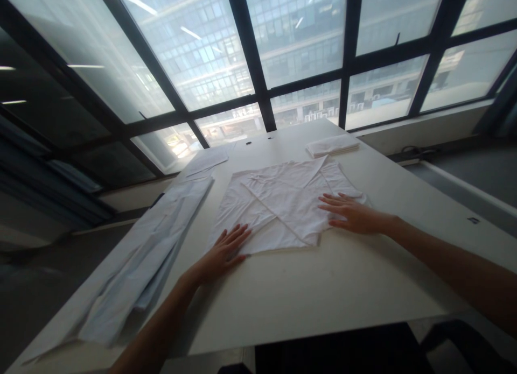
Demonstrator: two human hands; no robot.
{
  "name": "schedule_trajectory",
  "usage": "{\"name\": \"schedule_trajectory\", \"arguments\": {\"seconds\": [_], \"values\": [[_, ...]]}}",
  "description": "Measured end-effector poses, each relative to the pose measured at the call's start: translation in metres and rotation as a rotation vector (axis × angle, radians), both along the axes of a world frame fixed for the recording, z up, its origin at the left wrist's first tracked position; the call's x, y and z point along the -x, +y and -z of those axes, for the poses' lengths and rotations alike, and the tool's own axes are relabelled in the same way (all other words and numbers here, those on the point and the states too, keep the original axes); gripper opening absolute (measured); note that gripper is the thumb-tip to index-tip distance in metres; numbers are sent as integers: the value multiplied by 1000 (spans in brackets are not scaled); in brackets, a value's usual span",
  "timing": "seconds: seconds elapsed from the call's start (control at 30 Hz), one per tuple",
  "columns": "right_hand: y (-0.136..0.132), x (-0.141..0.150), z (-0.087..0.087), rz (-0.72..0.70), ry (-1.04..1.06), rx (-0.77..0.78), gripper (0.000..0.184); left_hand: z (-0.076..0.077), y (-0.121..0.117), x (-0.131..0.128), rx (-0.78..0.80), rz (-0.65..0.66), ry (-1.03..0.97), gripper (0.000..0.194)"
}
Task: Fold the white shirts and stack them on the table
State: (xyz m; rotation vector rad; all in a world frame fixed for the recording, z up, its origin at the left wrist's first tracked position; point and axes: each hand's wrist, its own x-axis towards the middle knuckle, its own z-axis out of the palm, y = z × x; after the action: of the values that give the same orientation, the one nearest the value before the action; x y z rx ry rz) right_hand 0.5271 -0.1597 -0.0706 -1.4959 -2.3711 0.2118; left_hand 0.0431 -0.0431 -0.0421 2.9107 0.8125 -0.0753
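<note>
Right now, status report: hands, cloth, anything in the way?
Left hand open on cloth, near left; right hand open, right side. Cloth spread, creased. Nothing in the way; folded bundle lies apart, beyond.

The left hand (226, 253) and right hand (352, 213) are bare, with slender fingers (241, 234). Each narrows into a slim, uncovered forearm (438, 260). Below the worktop (315, 290) edge, a black area (335, 353) shows, too dim to identify as clothing.

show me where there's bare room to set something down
The table is bare in front, between the cloth, left hand, right arm and near edge. Another patch lies right, between the folded stack, right hand and right edge. Crowded: the middle, under cloth and hands, and the left, under the pile; only a narrow strip parts pile and cloth.
</note>
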Motion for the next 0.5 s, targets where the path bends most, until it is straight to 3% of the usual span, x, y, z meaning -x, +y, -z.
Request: {"name": "schedule_trajectory", "arguments": {"seconds": [0.13,0.4,0.5], "values": [[-22,3,2,-144,-17,-10,58,1,-5,27,-2,-22,-25,61],[-32,-5,4,-88,-66,-228,37,1,1,76,23,-111,-195,48],[-33,1,0,-101,-112,-307,42,3,2,92,-9,-134,-213,47]]}}
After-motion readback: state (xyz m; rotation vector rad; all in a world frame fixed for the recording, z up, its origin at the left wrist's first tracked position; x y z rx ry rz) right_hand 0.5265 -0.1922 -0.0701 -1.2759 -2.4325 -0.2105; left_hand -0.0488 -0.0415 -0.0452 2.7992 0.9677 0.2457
